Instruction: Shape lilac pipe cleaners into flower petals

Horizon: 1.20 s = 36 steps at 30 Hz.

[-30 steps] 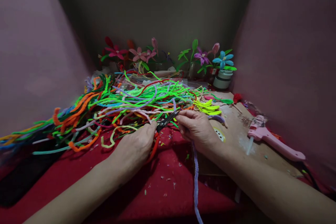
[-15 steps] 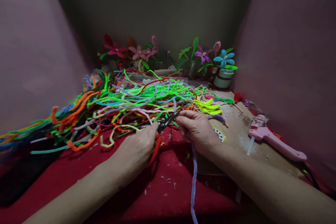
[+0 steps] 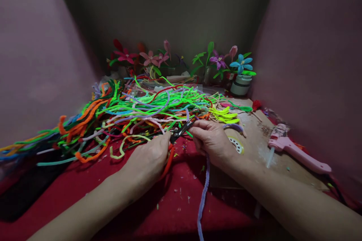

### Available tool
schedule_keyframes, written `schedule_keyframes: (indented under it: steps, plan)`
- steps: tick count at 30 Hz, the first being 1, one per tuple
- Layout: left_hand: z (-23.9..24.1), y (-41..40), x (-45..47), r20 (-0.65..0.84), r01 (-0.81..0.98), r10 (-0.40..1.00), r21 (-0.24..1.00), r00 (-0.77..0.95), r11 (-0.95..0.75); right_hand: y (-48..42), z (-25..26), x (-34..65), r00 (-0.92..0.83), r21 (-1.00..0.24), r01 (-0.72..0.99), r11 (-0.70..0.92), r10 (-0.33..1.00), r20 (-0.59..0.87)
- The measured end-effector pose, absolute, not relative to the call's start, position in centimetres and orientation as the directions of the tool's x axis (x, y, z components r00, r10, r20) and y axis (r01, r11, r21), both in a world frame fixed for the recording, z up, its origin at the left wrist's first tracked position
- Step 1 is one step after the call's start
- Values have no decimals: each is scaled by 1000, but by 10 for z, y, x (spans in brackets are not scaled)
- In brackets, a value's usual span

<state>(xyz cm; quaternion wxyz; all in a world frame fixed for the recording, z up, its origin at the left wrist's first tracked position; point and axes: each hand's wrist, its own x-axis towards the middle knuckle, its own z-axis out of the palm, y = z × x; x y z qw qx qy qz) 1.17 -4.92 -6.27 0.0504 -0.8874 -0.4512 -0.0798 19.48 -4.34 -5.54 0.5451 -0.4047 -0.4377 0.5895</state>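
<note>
My left hand (image 3: 154, 154) is closed around the red handles of a pair of scissors (image 3: 178, 132), whose dark blades point up and to the right. Close to the blade tips, my right hand (image 3: 212, 139) pinches a lavender pipe cleaner (image 3: 204, 192). Its long end hangs below the hand over the red cloth, and the pinched end is mostly hidden by my fingers. Whether the blades touch it I cannot tell. Just beyond both hands lies a tangled heap of pipe cleaners (image 3: 152, 103), mostly bright green, with orange, pink and lavender ones among them.
Pipe-cleaner flowers stand along the back, one blue flower (image 3: 241, 64) in a small jar (image 3: 241, 85). On the right, a pink glue gun (image 3: 296, 150) rests on a cardboard sheet (image 3: 254, 150), near yellow pipe-cleaner pieces (image 3: 224, 115). Tiny clippings dot the red cloth (image 3: 175, 211).
The hanging end of the lavender pipe cleaner has swung to the left. Both hands and the scissors stay almost where they were.
</note>
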Motion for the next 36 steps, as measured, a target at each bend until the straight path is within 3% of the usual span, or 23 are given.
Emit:
schedule_keyframes:
  steps: [4, 8, 17, 27, 32, 36]
  plan:
    - [-61, -50, 14, 235, 810, 776, -156, 586, -565, -44, -55, 194, -93, -962, -271, -16, 996, 9]
    - [-61, -51, 15, 211, 813, 787, -213, 580, -542, -45, -56, 195, -103, -965, -262, -18, 995, 10]
    - [-62, -52, 18, 99, 819, 816, 12, 569, -573, -44, -54, 194, -115, -961, -267, -70, 993, -41]
    - [-61, -53, 22, 113, 847, 840, -52, 531, -529, -47, -54, 193, -135, -960, -270, -73, 990, -38]
    - [-66, -52, 17, 123, 811, 808, 37, 576, -584, -46, -52, 194, -146, -957, -281, -73, 989, -33]
    - [-66, -51, 16, 120, 826, 822, 26, 556, -563, -46, -52, 195, -139, -956, -285, -68, 990, -29]
